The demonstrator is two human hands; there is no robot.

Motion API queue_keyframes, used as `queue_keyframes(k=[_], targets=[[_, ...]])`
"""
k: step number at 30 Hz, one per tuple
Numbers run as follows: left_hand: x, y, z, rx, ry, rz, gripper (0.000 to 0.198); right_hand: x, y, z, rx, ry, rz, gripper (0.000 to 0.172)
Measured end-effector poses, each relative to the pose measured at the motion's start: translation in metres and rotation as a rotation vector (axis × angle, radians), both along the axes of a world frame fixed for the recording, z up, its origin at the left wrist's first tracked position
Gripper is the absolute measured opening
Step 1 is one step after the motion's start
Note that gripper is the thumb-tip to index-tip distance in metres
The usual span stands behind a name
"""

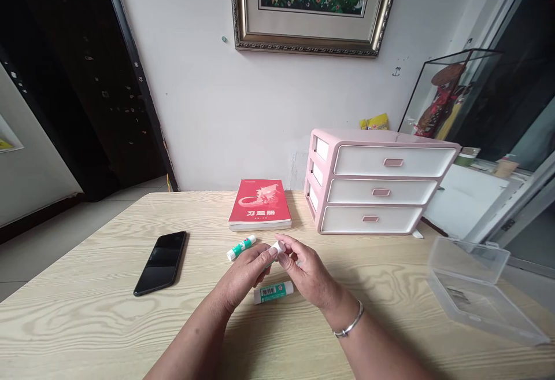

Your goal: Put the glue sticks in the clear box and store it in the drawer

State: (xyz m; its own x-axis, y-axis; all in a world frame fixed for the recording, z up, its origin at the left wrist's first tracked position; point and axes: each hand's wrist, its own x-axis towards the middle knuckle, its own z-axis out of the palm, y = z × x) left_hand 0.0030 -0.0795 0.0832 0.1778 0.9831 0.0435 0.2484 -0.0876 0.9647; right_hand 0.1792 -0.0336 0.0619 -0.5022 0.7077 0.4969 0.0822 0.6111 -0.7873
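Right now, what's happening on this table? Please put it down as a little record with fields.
Left hand: pinching a small white piece
Right hand: pinching the same piece
Nearest things: glue stick behind the hands, second glue stick in front
Surface: wooden table
Also there: phone, red book, pink drawers, clear plastic box

Smooth plastic glue stick (273, 292); matt wood-grain tabletop (87, 316); glossy phone (160, 263); clear plastic box (468, 290)

Green-labelled glue stick (273, 292) on its side, second glue stick (241, 247) angled behind
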Motion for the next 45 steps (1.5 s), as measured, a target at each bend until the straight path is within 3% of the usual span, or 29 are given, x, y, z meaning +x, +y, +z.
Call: queue_keyframes(k=[9, 14, 17, 20, 28, 36, 41, 45], targets=[[-0.003, -0.001, 0.001, -0.032, 0.013, -0.031, 0.047, 0.009, -0.002, 0.010, 0.143, -0.123, 0.000, 0.035], [-0.006, 0.001, 0.003, -0.102, 0.013, -0.072, 0.017, 0.009, -0.005, 0.018, 0.223, -0.197, -0.007, 0.026], [-0.007, 0.001, 0.002, -0.128, 0.073, -0.036, 0.004, 0.006, -0.007, 0.020, 0.162, -0.190, -0.009, 0.019], [-0.006, 0.000, -0.001, -0.041, 0.217, 0.041, 0.002, 0.002, -0.007, 0.018, 0.095, -0.176, -0.046, 0.019], [0.003, -0.002, -0.001, 0.196, 0.662, 0.158, 0.016, -0.003, 0.000, 0.004, -0.055, -0.137, -0.126, 0.028], [0.010, -0.002, -0.007, 0.263, 0.806, 0.205, 0.016, -0.010, 0.004, -0.006, -0.298, -0.052, -0.182, 0.039], [0.013, -0.003, -0.002, 0.190, 0.691, 0.220, 0.022, -0.009, 0.003, -0.004, -0.371, -0.017, -0.179, 0.042], [0.012, -0.005, 0.002, 0.088, 0.295, 0.202, 0.046, -0.004, -0.001, 0.001, -0.365, 0.072, -0.162, 0.050]])
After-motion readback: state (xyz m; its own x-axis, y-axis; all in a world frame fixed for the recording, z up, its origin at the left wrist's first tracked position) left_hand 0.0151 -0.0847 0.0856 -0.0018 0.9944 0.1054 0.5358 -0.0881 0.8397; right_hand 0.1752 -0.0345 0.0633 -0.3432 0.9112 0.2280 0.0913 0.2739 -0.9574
